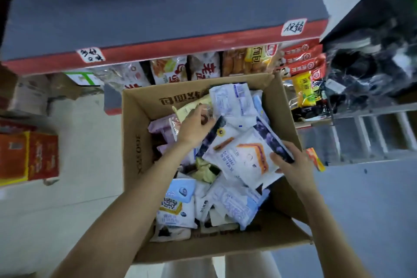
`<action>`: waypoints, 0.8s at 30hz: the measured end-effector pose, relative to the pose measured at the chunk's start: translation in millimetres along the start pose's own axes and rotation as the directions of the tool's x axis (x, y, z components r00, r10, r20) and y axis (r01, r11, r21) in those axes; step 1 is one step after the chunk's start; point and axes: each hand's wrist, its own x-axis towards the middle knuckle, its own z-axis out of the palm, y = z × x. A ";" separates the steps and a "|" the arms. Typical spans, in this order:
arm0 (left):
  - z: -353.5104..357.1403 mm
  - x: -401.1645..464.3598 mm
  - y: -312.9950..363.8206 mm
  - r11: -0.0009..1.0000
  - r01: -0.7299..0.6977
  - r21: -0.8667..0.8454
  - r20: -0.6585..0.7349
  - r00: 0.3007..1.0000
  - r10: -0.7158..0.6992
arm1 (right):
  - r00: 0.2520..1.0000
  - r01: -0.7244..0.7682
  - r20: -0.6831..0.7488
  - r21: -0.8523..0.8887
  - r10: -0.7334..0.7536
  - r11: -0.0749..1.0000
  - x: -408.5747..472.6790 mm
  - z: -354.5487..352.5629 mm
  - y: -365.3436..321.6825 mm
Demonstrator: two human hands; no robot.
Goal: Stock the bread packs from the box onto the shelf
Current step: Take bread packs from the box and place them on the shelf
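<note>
An open cardboard box (140, 133) sits on the floor below me, filled with several bread packs in white, blue and purple wrappers. My right hand (291, 162) grips the right edge of a white pack with a sandwich picture (243, 158), lying on top of the pile. My left hand (196, 126) reaches into the far part of the box, its fingers curled round the edge of a pale yellow pack (191, 107). The shelf (171, 52) with a red front edge stands just beyond the box, and bread packs line the level beneath it.
Red cartons (31, 156) stand on the floor at the left. A metal rack (370, 135) and dark wrapped goods are at the right. A small orange pack (316, 159) lies by the box's right wall. Orange and yellow bags (302, 70) fill the shelf's right end.
</note>
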 end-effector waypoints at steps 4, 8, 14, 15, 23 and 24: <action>25.3 37.6 19.4 0.974 0.210 -0.086 0.113 0.973 -0.200 | 1.000 0.001 0.021 -0.063 0.000 0.998 3.0 -8.4 23.0; 35.9 58.9 20.8 0.955 0.294 0.027 0.172 0.940 -0.294 | 0.998 -0.029 0.051 -0.011 0.029 1.000 4.0 -10.6 30.3; 39.3 66.3 24.5 0.897 0.341 -0.280 0.051 0.939 -0.341 | 0.987 -0.074 0.145 0.016 0.071 0.997 7.4 -15.7 34.0; 38.7 62.8 27.4 0.885 0.324 -0.336 0.022 0.942 -0.336 | 0.987 -0.071 0.147 0.017 0.068 0.997 7.5 -16.5 34.1; -7.1 15.6 33.0 0.828 0.220 -0.515 -0.005 0.966 -0.260 | 0.998 -0.066 -0.016 0.105 0.068 0.992 9.0 -8.4 18.0; -12.1 8.4 34.0 0.840 0.244 -0.485 0.048 0.966 -0.253 | 0.997 -0.076 -0.008 0.131 0.078 0.988 9.2 -7.4 15.7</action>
